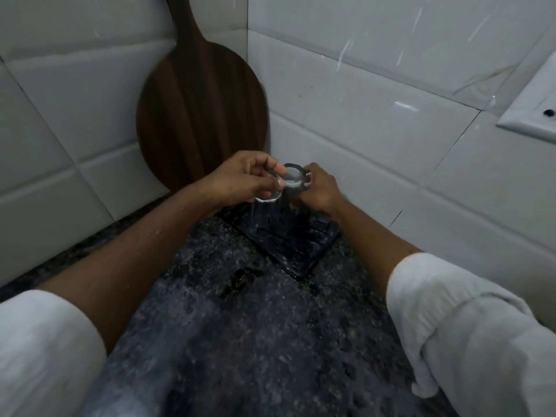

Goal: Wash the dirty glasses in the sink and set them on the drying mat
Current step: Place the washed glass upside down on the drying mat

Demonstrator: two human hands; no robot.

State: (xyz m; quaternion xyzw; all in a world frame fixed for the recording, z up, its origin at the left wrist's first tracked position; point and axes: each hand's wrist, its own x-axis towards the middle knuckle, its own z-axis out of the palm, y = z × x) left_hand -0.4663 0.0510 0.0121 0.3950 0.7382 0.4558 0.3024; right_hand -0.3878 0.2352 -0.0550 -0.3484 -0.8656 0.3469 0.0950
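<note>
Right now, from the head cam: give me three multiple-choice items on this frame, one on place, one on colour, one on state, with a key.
1. Where does the wooden board stand?
A. flat on the counter
B. leaning in the tiled corner
C. on the drying mat

2. What colour is the drying mat?
A. black
B. white
C. red

3. How is the glass held?
A. by the left hand alone
B. by nobody, it stands on the mat
C. by both hands, above the mat

Key: 1 B, its handle rises along the tiles. 2 A, dark ribbed square on the speckled counter. 3 C, left hand and right hand both grip it.

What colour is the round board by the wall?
Dark brown, striped wood: the round wooden board, in the head view.
</note>
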